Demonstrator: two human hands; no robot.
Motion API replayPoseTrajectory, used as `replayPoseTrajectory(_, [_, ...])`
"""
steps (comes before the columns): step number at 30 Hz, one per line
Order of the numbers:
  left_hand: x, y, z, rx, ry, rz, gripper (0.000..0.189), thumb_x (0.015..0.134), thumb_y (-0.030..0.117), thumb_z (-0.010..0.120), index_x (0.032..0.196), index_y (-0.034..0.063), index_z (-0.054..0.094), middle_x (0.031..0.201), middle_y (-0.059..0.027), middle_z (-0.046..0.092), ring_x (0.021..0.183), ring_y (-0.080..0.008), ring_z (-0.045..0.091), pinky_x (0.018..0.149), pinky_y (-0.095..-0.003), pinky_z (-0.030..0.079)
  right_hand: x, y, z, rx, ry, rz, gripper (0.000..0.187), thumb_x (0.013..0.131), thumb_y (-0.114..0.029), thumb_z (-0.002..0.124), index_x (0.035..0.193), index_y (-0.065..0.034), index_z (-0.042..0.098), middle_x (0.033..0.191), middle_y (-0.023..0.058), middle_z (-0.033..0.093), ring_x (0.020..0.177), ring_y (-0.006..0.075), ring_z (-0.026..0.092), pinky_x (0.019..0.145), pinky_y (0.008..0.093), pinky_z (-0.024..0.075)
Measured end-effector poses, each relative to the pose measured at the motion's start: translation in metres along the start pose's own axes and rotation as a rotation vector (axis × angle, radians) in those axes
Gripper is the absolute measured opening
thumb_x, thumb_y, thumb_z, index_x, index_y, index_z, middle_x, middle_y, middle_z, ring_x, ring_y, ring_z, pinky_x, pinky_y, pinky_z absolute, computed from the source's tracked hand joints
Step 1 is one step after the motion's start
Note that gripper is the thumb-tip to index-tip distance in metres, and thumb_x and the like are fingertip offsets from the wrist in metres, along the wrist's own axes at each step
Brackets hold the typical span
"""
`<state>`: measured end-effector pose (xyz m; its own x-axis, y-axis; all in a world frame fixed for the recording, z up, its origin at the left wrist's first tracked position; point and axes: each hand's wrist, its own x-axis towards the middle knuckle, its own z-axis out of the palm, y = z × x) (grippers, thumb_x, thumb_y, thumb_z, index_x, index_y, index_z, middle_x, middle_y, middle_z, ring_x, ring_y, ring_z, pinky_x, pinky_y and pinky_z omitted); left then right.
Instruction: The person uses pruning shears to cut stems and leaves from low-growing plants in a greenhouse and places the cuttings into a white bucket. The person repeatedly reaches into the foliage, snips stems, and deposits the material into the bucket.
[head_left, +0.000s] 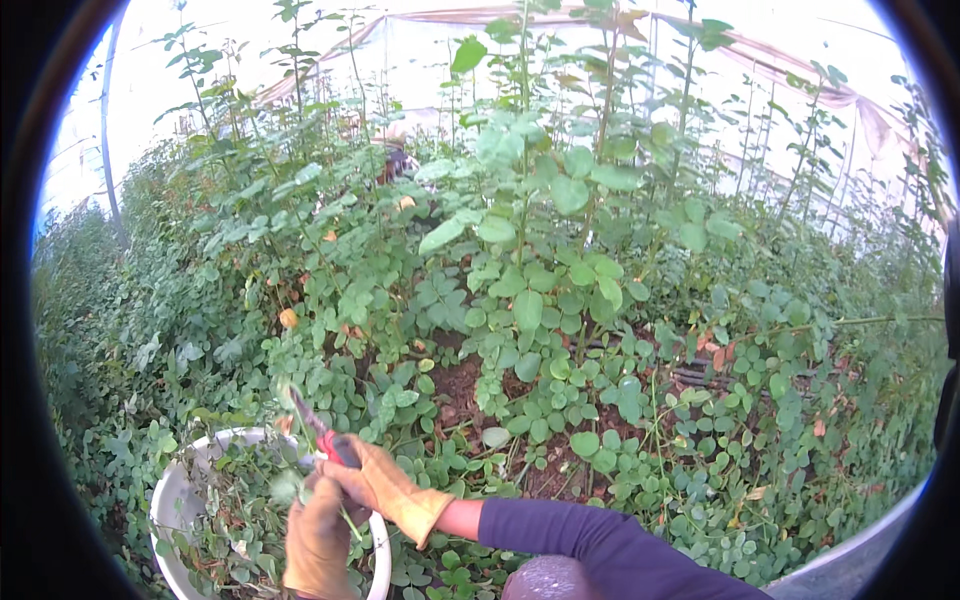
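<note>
My right hand (367, 472), in a yellow work glove, is closed on red-handled pruning shears (326, 442) whose dark blades point up and left. Just below it, my left hand (321, 536), gloved alike, pinches a thin green stem (349, 523) with a few blurred leaves. Both hands are close together over the right side of a white bucket (381, 559), which holds many cut leaves and stems (247, 510). Leafy green rose bushes (525, 285) stand in front of me.
Tall stems rise ahead towards pale plastic sheeting (450, 60). Dark irrigation pipes (697, 373) lie low at the right, near brown soil with dry leaves (457, 386). A pole (109, 142) stands far left. Partly hidden behind the bushes is what looks like a person (396, 157).
</note>
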<state>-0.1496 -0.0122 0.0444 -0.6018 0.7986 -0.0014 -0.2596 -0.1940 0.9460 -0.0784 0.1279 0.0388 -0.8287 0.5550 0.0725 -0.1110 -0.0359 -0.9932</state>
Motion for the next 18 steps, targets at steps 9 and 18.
replayPoseTrajectory(9, [-0.018, -0.015, -0.007, 0.326, 0.150, 0.084, 0.033, 0.102, 0.028, 0.066, 0.102, -0.0028, 0.077, 0.086, -0.0078, 0.074, 0.072, -0.0173, 0.074, 0.065, -0.0323, 0.064, -0.010, 0.021, -0.011, -0.189, -0.200, 0.074, 0.035, 0.101, -0.036, 0.073, 0.110, -0.0064, 0.058, 0.094, 0.0026, 0.060, 0.085, 0.0132, 0.053, 0.076, 0.0330, 0.0483])
replayPoseTrajectory(18, [0.004, -0.043, -0.139, 0.597, 0.592, -0.058, 0.032, 0.093, 0.026, 0.076, 0.102, -0.0053, 0.076, 0.086, -0.0169, 0.078, 0.073, -0.0236, 0.075, 0.066, -0.0362, 0.060, -0.014, 0.024, -0.024, -0.265, 0.013, 0.019, 0.046, 0.103, -0.038, 0.075, 0.134, -0.0055, 0.064, 0.094, 0.0077, 0.071, 0.087, 0.0195, 0.068, 0.076, 0.0369, 0.0569])
